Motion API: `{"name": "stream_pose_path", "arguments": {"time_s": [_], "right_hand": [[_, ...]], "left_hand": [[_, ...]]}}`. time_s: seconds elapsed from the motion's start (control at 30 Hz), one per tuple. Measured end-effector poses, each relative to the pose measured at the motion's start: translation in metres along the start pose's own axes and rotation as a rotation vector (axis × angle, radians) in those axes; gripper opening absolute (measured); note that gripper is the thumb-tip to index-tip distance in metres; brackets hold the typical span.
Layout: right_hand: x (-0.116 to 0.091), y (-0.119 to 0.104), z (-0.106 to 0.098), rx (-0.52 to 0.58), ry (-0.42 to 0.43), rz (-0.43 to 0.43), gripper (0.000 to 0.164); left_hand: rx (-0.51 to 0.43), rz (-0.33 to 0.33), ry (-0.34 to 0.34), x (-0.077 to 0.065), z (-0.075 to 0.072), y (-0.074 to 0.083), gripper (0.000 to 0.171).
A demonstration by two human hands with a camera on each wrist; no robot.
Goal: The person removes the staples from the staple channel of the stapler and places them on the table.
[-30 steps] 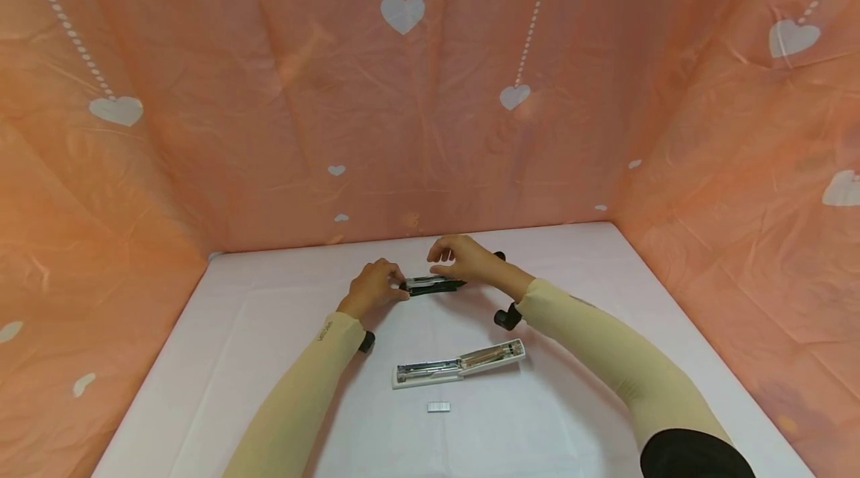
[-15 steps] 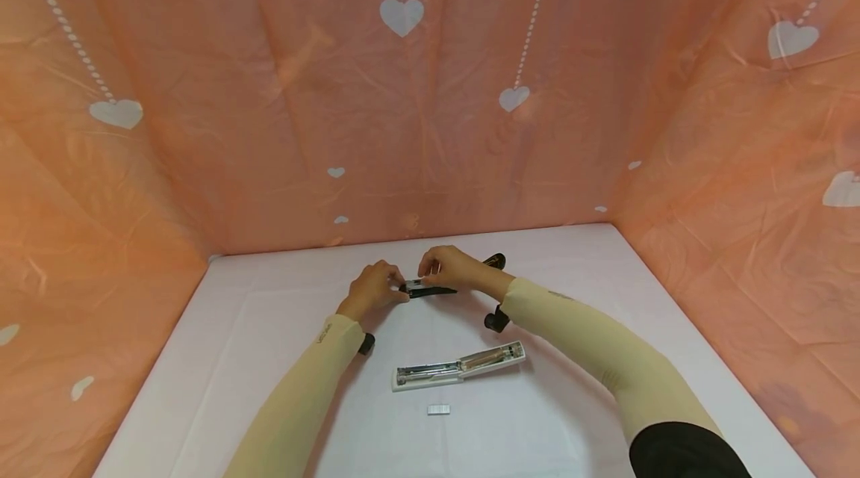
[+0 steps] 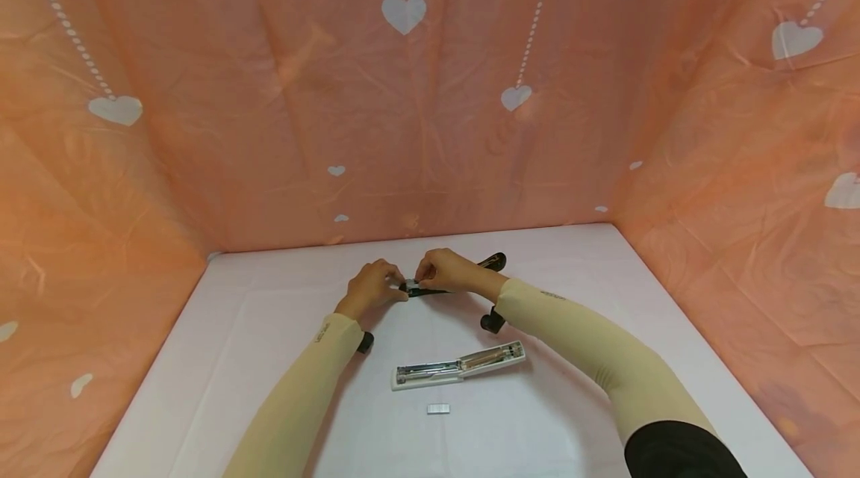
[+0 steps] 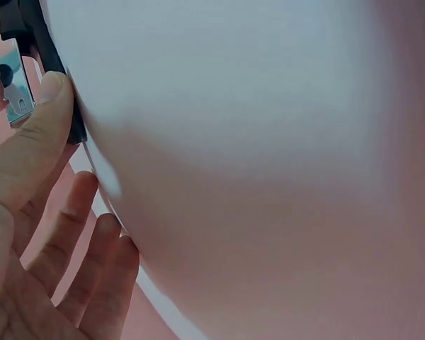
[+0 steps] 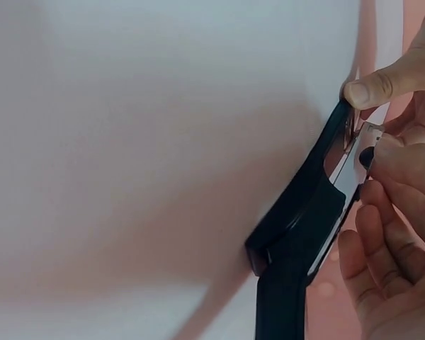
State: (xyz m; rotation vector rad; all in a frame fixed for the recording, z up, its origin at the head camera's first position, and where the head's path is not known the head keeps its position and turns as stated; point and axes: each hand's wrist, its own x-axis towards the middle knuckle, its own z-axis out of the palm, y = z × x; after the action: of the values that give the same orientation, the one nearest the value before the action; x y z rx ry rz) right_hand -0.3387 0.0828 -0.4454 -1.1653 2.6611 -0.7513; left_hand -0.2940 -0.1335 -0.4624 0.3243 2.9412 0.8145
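A black stapler (image 3: 496, 261) lies opened out near the back of the white table, its top arm swung away to the right. My left hand (image 3: 368, 290) pinches the front tip of its base, thumb on the near side, as the left wrist view shows on the black base (image 4: 51, 46). Over the metal staple channel (image 5: 353, 170), my right hand (image 3: 446, 270) has thumb and fingertips at a small black knob (image 5: 367, 156), pinching there. The right hand's other fingers curl loosely below. In the head view that hand covers the stapler's middle.
Nearer the front lies a white stapler (image 3: 430, 382), also opened flat with its metal channel showing. In front of it is a short strip of staples (image 3: 439, 409). An orange curtain (image 3: 430, 127) with white hearts encloses the table's back and sides.
My right hand has come down and left from above the stapler onto its metal channel, uncovering the swung-back top arm. The left hand keeps its pinch on the base.
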Motion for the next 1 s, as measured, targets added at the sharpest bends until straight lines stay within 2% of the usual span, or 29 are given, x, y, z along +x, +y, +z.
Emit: {"name": "stream_pose_path", "arguments": {"time_s": [0.37, 0.53, 0.73, 1.0], "right_hand": [[-0.0005, -0.0035, 0.0001, -0.013, -0.041, 0.020, 0.015], [-0.0002, -0.0030, 0.0014, -0.002, -0.034, 0.017, 0.015], [0.0000, 0.0001, 0.0026, 0.046, -0.022, 0.055, 0.014], [0.0027, -0.0002, 0.0019, 0.065, -0.003, 0.036, 0.008]], "left_hand": [[-0.020, -0.002, 0.001, -0.0009, 0.0008, 0.0018, 0.024], [-0.013, -0.005, 0.001, -0.0008, 0.0025, 0.0007, 0.025], [-0.026, -0.012, 0.000, -0.0009, 0.0017, 0.0012, 0.025], [-0.027, 0.004, 0.004, -0.0022, 0.0004, 0.0012, 0.026]]}}
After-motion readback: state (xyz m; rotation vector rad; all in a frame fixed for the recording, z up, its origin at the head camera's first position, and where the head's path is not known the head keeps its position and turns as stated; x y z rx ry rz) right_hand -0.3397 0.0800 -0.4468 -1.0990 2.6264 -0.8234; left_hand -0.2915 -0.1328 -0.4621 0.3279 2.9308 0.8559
